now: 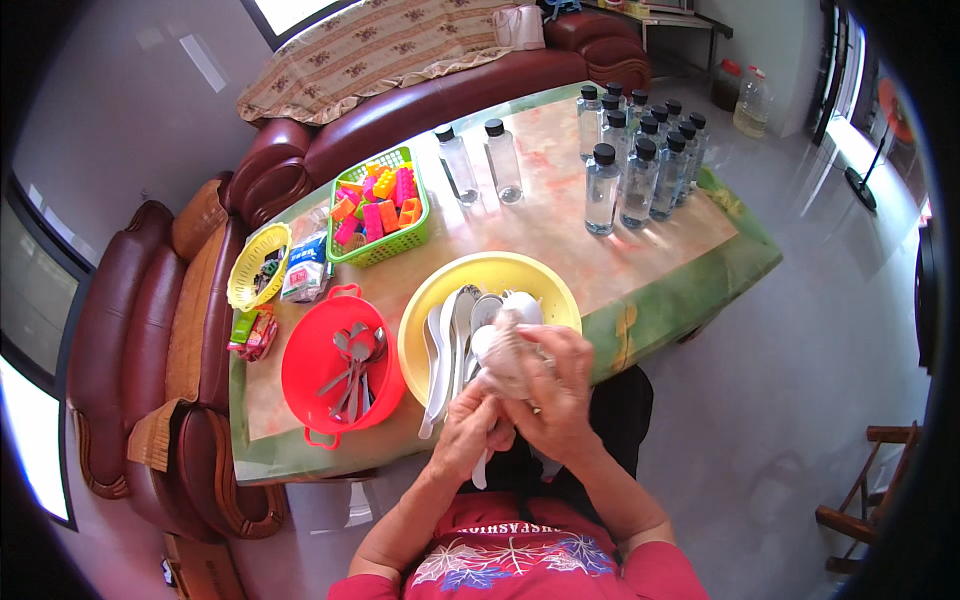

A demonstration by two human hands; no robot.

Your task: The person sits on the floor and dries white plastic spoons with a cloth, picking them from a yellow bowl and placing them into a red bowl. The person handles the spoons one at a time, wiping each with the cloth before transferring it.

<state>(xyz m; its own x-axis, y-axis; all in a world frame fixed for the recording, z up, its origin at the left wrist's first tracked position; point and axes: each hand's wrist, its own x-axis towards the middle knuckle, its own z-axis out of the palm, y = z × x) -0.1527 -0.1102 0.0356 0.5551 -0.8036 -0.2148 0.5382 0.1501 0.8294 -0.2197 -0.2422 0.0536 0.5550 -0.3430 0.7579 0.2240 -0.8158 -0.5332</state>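
In front of me, over the near rim of a yellow basin (560,290), my left hand (468,428) is closed around a white long-handled spoon; its handle end (480,472) pokes out below my fingers. My right hand (556,392) grips a pale, crumpled cloth (508,362), pressed around the upper part of the spoon. The cloth and fingers hide most of the spoon's head. Inside the yellow basin lie several white spoons (440,350) and metal utensils (464,318). A red basin (305,340) to the left holds several metal spoons (358,350).
A green basket (385,245) of colourful toy blocks stands behind the basins, beside a yellow basket (258,265) and a packet (305,268). Two clear bottles (503,160) stand mid-table; several water-filled bottles (640,185) cluster at the right. A wooden stool (870,490) is at the far right.
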